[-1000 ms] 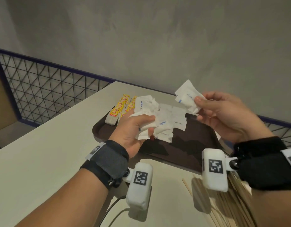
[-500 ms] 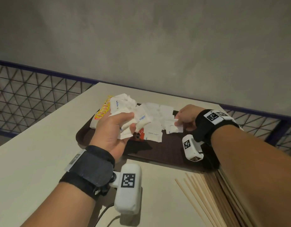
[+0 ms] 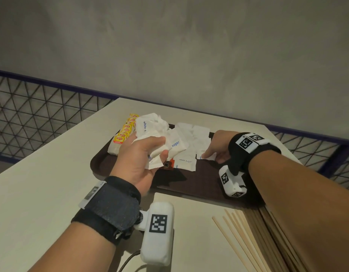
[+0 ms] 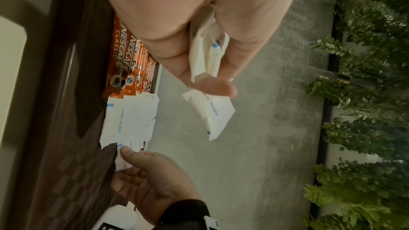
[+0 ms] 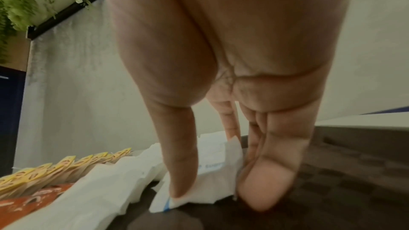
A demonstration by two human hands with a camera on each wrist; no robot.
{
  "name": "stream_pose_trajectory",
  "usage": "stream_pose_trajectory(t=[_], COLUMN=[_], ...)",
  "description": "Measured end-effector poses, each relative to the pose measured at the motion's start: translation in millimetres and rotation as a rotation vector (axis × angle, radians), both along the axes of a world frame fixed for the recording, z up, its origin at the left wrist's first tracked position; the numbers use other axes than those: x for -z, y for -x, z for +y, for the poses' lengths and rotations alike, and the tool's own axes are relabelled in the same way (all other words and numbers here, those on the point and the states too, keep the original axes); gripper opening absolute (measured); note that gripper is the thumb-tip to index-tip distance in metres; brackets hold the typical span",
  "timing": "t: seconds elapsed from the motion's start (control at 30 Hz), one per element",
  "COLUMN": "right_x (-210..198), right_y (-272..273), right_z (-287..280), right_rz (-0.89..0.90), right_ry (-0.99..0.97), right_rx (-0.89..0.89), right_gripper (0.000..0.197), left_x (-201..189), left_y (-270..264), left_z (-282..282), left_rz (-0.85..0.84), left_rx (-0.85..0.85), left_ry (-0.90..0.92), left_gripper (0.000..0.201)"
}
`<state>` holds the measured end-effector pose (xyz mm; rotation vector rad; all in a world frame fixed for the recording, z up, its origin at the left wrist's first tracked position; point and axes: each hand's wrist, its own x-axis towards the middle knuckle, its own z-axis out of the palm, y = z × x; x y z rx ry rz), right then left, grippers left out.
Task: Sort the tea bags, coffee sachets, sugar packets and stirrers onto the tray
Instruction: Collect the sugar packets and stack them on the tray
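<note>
Hands work over a dark brown tray point(image 3: 103, 163) set on the pale surface point(image 3: 42, 173). The left hand point(image 3: 138, 154) is raised above the tray's near-left part, palm turned inward, fingers and thumb curled around a crumpled bunch of white sugar packets point(image 3: 154, 132) that sticks out above and below the fist. The right hand point(image 3: 218, 146) reaches in from the right with the forearm crossing the tray's near edge, wrist bent down; its thumb point(image 5: 181, 172) and a fingertip press down on a single sugar packet point(image 5: 205, 191) lying flat on the tray, at the right end of a row of packets already laid there point(image 3: 186, 160). Yellow-tagged tea bags point(image 3: 124, 132) stand in a line along the tray's far-left side, and orange coffee sachets point(image 4: 120, 55) lie just beside the flat packets. Wooden stirrers point(image 3: 246, 242) are fanned on the surface in front of the tray, under the right forearm.
</note>
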<state>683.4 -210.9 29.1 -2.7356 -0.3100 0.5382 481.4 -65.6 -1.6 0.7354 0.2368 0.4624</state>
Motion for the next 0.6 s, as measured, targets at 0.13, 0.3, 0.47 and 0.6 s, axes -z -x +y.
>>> stream_pose_trajectory(t=[0.13, 0.3, 0.47, 0.6], right_x=[2, 7, -8, -44], right_y=[2, 0, 15, 70], right_z=[6, 8, 4, -5], right_rz=[0.018, 0.025, -0.172, -0.210], right_ry=[-0.065, -0.122, -0.073, -0.536], right_rx=[0.014, 0.029, -0.002, 0.003], right_gripper=[0.045, 0.047, 0.057, 0.046], left_x=[2, 4, 2, 1], left_y=[-1, -2, -2, -2], left_z=[-1, -1, -3, -6], left_rz=[0.002, 0.013, 0.013, 0.015], left_rx=[0.010, 0.018, 0.020, 0.027], left_ry=[-0.024, -0.028, -0.047, -0.065], left_gripper=[0.045, 0.044, 0.042, 0.044])
